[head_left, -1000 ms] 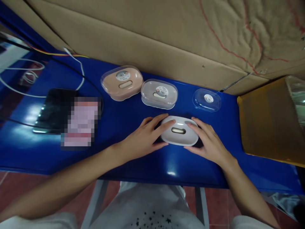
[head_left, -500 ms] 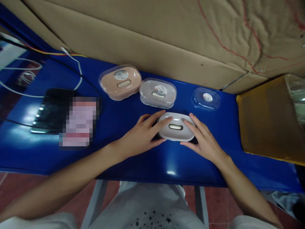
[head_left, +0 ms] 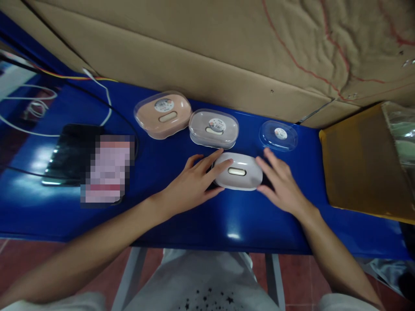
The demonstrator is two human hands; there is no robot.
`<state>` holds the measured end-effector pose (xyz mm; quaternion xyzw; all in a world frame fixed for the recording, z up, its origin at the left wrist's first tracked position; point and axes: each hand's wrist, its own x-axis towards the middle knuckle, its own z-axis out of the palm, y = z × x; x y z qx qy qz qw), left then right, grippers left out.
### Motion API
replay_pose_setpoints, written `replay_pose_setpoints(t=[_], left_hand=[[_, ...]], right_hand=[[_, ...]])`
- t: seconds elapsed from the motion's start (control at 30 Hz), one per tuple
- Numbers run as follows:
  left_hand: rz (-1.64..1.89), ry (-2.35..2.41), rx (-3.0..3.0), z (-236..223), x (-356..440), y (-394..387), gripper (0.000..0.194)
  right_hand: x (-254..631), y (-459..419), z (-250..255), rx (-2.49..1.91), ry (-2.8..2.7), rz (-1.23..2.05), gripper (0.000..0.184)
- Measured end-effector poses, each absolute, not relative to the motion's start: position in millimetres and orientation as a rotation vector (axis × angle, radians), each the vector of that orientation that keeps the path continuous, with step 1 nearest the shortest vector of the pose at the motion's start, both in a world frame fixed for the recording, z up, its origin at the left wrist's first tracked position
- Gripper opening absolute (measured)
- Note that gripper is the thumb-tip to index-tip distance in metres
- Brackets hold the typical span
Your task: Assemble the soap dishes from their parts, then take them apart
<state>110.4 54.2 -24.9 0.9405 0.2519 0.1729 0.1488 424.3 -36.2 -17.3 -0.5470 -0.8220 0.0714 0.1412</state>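
A pale oval plastic dish (head_left: 244, 179), which looks like a soap dish, lies before me with a cream pill-shaped piece in its middle. Around its left end is my left hand (head_left: 197, 177), thumb at the near edge and index finger on its top. My right hand (head_left: 280, 183) is beside the right end, fingers apart, with fingertips close to the rim; whether they touch it I cannot tell. Behind the dish stand a similar grey one (head_left: 199, 128) and a peach one (head_left: 151, 116), both under clear labelled lids. A loose clear lid (head_left: 270, 138) lies behind my right hand.
On the left of the blue table (head_left: 194, 231) are a phone (head_left: 108, 168) with a blurred screen, a dark glossy device (head_left: 73, 151) and loose cables. A cardboard box (head_left: 353, 166) stands at the right. A brown cardboard wall (head_left: 194, 56) runs along the back.
My right hand has drawn back to the right and its fingers have come off the dish's top. My left hand stays around the left end. The view has shifted slightly.
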Motion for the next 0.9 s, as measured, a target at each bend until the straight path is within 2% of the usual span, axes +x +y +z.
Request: replay_pose_setpoints(t=[0.13, 0.33, 0.5, 0.67, 0.9], left_hand=[[0.450, 0.721, 2.687, -21.5, 108.4, 55.9, 0.073], [0.480, 0.726, 2.666, -20.7, 106.0, 55.9, 0.071], [0.464, 0.720, 2.638, -23.8, 106.7, 53.8, 0.074], [0.469, 0.735, 2.591, -24.3, 108.2, 53.9, 0.080], [0.506, 0.723, 2.474, -28.5, 111.5, 51.7, 0.099]], right_hand=[[461.7, -20.2, -19.1, -1.895, -2.072, -0.065, 0.077], [472.5, -22.9, -24.2, -1.971, -2.031, -0.144, 0.060], [466.0, -23.9, -28.2, -2.013, -1.966, -0.004, 0.079], [460.6, -23.4, -27.4, -1.806, -1.879, 0.104, 0.073], [416.9, -45.9, -14.7, -1.464, -2.146, 0.343, 0.089]])
